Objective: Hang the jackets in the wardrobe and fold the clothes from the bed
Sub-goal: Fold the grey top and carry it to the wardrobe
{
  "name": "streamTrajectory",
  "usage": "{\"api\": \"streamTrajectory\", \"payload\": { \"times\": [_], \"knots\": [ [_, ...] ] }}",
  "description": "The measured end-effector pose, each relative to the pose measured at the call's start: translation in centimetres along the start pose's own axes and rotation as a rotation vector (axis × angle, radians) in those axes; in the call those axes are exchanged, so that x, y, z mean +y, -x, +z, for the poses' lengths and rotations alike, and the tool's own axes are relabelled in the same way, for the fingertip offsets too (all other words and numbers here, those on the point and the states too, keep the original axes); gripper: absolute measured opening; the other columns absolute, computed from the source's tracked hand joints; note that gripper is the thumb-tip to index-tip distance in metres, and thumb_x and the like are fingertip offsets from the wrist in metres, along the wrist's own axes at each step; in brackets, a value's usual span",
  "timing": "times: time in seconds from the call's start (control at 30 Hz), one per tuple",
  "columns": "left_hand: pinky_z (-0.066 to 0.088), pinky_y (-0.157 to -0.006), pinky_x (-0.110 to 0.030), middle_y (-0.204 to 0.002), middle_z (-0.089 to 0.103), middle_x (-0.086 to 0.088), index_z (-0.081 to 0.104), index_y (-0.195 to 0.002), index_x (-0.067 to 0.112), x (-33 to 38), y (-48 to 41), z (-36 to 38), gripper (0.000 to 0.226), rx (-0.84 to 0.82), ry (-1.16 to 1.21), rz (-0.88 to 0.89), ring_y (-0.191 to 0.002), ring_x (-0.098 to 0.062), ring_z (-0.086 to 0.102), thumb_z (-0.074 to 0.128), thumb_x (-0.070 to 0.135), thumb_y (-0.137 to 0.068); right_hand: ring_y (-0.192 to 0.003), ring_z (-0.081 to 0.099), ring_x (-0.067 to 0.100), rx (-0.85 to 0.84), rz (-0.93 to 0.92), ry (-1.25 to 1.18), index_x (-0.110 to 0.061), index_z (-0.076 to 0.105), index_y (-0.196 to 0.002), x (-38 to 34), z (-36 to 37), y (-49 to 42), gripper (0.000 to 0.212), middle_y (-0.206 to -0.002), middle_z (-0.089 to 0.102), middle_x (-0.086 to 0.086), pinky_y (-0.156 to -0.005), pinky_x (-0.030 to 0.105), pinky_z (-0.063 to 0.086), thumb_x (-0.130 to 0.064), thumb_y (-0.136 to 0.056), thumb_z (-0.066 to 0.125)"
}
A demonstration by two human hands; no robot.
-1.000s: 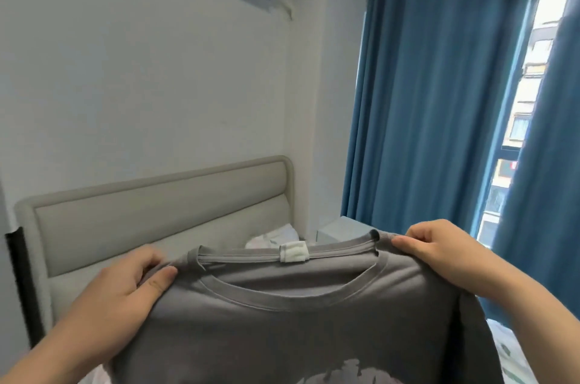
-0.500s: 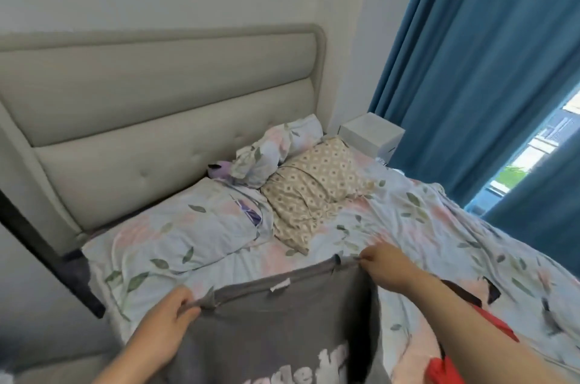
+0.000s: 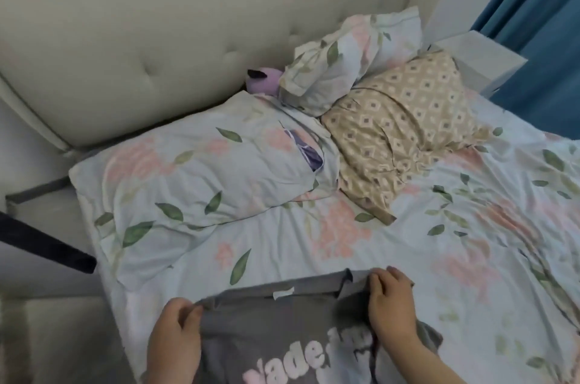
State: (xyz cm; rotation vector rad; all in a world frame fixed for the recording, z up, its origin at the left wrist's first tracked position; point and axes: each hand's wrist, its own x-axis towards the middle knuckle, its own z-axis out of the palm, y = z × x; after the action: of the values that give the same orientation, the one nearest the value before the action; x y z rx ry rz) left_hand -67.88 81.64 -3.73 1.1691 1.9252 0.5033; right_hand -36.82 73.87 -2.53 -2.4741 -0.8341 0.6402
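Head view: the grey T-shirt [image 3: 282, 324] is soft, matte jersey with pale puffy lettering and a white neck tag, and it sits at the near edge of the bed, over the floral sheet [image 3: 314, 245]. The left hand [image 3: 174, 336] pinches one shoulder, thumb and fingers curled on the cloth. The right hand [image 3: 390, 305] grips the other shoulder over a bunched fold. The hands are well apart, with the collar between them. Beyond lie a rumpled floral pillow [image 3: 188, 170], a beige diamond-print pillow [image 3: 398, 132] and the tufted cream headboard [image 3: 141, 38].
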Motion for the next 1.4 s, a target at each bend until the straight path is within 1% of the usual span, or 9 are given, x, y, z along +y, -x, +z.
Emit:
{"api": "streamTrajectory", "payload": {
  "times": [0.07,0.13,0.27,0.37,0.47,0.57,0.7,1.07,1.4],
  "knots": [
    [0.036,-0.068,-0.038,-0.072,0.057,0.005,0.051,-0.076,0.022,-1.2,-3.0,2.1,0.019,0.095,-0.042,0.031,-0.070,-0.026,0.051,0.057,0.022,-0.095,-0.137,0.036,0.029,0.029,-0.048,0.071,-0.010,0.071,-0.112,0.6,4.0,-3.0,0.029,-0.144,0.046,0.014,-0.112,0.038,0.031,-0.018,-0.102,0.045],
    [0.037,-0.069,-0.040,-0.070,0.058,0.002,0.048,-0.074,0.020,-2.2,-6.2,4.2,0.022,0.167,-0.076,0.091,-0.071,-0.031,0.053,0.055,0.024,-0.095,-0.140,0.033,0.033,0.074,-0.116,0.106,-0.008,0.070,-0.116,0.2,7.3,-5.9,0.030,-0.152,0.036,0.018,-0.114,0.038,0.028,-0.019,-0.102,0.046],
    [0.037,-0.068,-0.037,-0.087,0.061,-0.014,0.050,-0.083,0.013,-2.6,-13.2,7.6,0.014,0.192,-0.027,0.244,-0.082,-0.034,0.056,0.057,0.017,-0.094,-0.138,0.034,0.038,0.131,-0.230,0.157,-0.008,0.067,-0.116,-1.5,11.6,-13.0,0.030,-0.154,0.030,0.021,-0.115,0.041,0.028,-0.022,-0.102,0.045],
    [0.039,-0.063,-0.038,-0.087,0.062,-0.014,0.053,-0.086,0.011,-2.9,-16.4,9.2,0.016,0.232,-0.201,0.368,-0.080,-0.040,0.059,0.058,0.024,-0.093,-0.123,0.043,0.043,0.139,-0.353,0.236,-0.001,0.063,-0.106,-2.6,13.8,-17.5,0.025,-0.138,0.042,0.026,-0.104,0.044,0.037,-0.017,-0.101,0.044],
    [0.036,-0.055,-0.035,-0.082,0.065,-0.012,0.055,-0.086,0.013,-3.5,-16.8,10.3,0.013,0.314,-0.334,0.480,-0.072,-0.041,0.062,0.063,0.024,-0.090,-0.116,0.046,0.046,0.237,-0.403,0.402,0.001,0.062,-0.106,-2.6,15.5,-19.2,0.023,-0.130,0.049,0.029,-0.099,0.048,0.034,-0.014,-0.096,0.049],
    [0.046,-0.054,-0.041,-0.084,0.065,-0.013,0.059,-0.091,0.013,-3.8,-16.9,10.6,0.012,0.313,-0.342,0.453,-0.073,-0.041,0.062,0.063,0.024,-0.090,-0.116,0.048,0.047,0.329,-0.413,0.408,0.002,0.064,-0.104,-2.3,16.5,-19.1,0.029,-0.130,0.052,0.028,-0.101,0.050,0.033,-0.019,-0.096,0.046],
    [0.047,-0.052,-0.042,-0.081,0.064,-0.017,0.060,-0.089,0.007,-3.5,-16.8,10.8,0.011,0.343,-0.348,0.445,-0.069,-0.042,0.062,0.068,0.015,-0.088,-0.117,0.048,0.047,0.335,-0.401,0.413,0.002,0.064,-0.102,-2.5,16.8,-19.4,0.030,-0.131,0.053,0.026,-0.101,0.052,0.034,-0.020,-0.093,0.045],
    [0.048,-0.054,-0.043,-0.082,0.065,-0.019,0.061,-0.091,0.006,-3.9,-16.8,11.1,0.028,0.356,-0.354,0.469,-0.070,-0.043,0.062,0.051,0.032,-0.088,-0.119,0.050,0.046,0.353,-0.399,0.428,0.004,0.064,-0.099,-2.1,17.3,-19.6,0.030,-0.131,0.054,0.025,-0.100,0.051,0.036,-0.020,-0.091,0.047],
    [0.045,-0.054,-0.039,-0.082,0.065,-0.016,0.057,-0.091,0.012,-4.1,-16.9,11.3,0.015,0.447,-0.325,0.484,-0.068,-0.043,0.061,0.069,0.020,-0.088,-0.124,0.046,0.042,0.326,-0.387,0.419,0.002,0.064,-0.106,-2.1,17.1,-19.5,0.043,-0.136,0.051,0.021,-0.105,0.050,0.032,-0.029,-0.091,0.038]
  ]
}}
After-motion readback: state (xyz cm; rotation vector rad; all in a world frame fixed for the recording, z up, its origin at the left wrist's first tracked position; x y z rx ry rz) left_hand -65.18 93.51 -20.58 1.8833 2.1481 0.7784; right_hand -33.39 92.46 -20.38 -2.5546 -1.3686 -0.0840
